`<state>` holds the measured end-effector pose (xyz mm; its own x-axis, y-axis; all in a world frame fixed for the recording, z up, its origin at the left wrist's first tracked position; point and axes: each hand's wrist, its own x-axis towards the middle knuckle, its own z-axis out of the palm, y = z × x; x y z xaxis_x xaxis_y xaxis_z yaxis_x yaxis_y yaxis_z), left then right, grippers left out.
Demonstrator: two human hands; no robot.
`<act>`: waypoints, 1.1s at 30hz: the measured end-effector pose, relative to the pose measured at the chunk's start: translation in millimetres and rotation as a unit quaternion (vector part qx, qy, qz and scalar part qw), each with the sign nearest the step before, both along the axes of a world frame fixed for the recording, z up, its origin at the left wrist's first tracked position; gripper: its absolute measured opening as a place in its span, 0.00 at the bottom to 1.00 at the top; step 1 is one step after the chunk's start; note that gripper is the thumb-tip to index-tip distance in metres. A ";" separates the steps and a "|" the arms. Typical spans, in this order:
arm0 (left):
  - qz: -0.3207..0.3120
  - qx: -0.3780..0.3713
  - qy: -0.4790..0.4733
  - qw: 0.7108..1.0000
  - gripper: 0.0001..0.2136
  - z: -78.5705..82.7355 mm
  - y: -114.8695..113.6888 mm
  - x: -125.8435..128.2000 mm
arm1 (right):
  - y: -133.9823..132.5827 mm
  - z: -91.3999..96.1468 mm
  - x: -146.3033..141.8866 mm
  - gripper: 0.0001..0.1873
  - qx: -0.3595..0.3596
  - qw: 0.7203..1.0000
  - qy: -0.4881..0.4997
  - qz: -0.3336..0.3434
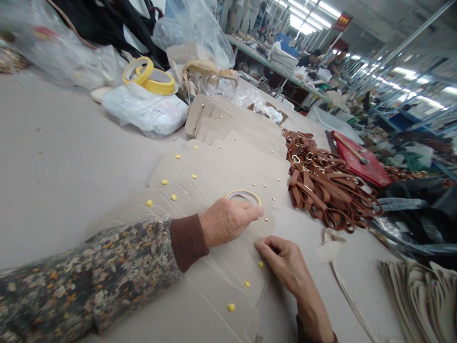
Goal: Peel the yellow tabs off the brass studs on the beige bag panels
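A: What appears, left to right?

B: On the surface (64,157), overlapping beige panels (228,164) bearing yellow bits (173,196). The left hand (226,221) lies over them, partly hiding a yellow tape roll (243,192); its grip cannot be told.

A: Farther right?

B: The right hand (283,262), fingertips pinched narrow at a panel edge, anything between them hidden; then brown straps (317,188).

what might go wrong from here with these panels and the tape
The left hand is at the tape roll over overlapping beige panels, so a sideways drag might shift them.

The right hand is close to one of the small yellow bits on the panels; a brush could knock it loose.

Brown straps with metal clasps lie right beside some panels and could perhaps scuff or snag them.
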<state>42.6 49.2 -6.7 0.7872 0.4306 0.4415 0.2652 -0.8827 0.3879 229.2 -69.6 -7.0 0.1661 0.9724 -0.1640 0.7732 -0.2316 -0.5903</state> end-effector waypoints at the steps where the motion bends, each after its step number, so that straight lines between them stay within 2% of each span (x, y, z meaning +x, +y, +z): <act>1: -0.005 -0.013 -0.030 0.999 0.10 -1.5 1.3 -0.5 | -1.3 1.1 0.5 0.18 -0.006 1.000 0.013 0.015; 3: -0.019 -0.031 -0.072 0.997 0.11 -5.0 2.8 -1.0 | -1.8 2.5 0.2 0.16 0.032 0.999 0.035 0.004; 7: -0.026 -0.021 -0.064 0.997 0.17 -8.1 1.5 -1.2 | 4.0 5.6 -7.2 0.12 0.220 0.972 0.048 -0.063; 10: -0.018 -0.003 -0.046 0.999 0.17 -5.9 -1.6 -0.3 | 11.0 10.5 -15.9 0.10 0.306 0.952 0.007 0.000; 14: -0.023 0.016 -0.045 0.999 0.15 -2.3 -5.3 1.8 | 17.1 13.7 -24.2 0.10 0.349 0.933 -0.046 0.077; 19: -0.056 -0.008 -0.034 0.998 0.09 -0.7 -6.5 2.3 | 19.3 7.9 -29.1 0.08 0.382 0.914 -0.120 0.065; 23: -0.054 -0.008 0.000 0.999 0.06 -1.2 -4.5 2.9 | 19.1 3.4 -31.0 0.07 0.396 0.907 -0.141 0.031; 26: -0.037 0.012 0.005 0.999 0.06 -0.4 -3.5 3.9 | 17.1 2.5 -34.4 0.05 0.378 0.919 -0.110 -0.003; 29: -0.026 0.044 -0.006 0.999 0.09 2.9 -6.0 4.7 | 16.3 3.1 -37.8 0.05 0.291 0.952 0.043 -0.081; 30: -0.027 0.055 -0.016 0.998 0.09 4.2 -7.7 4.9 | 16.9 3.2 -37.2 0.06 0.256 0.954 0.110 -0.115; 33: -0.030 0.081 -0.036 0.996 0.10 6.8 -12.5 5.5 | 20.0 1.7 -26.1 0.11 0.190 0.921 0.262 -0.218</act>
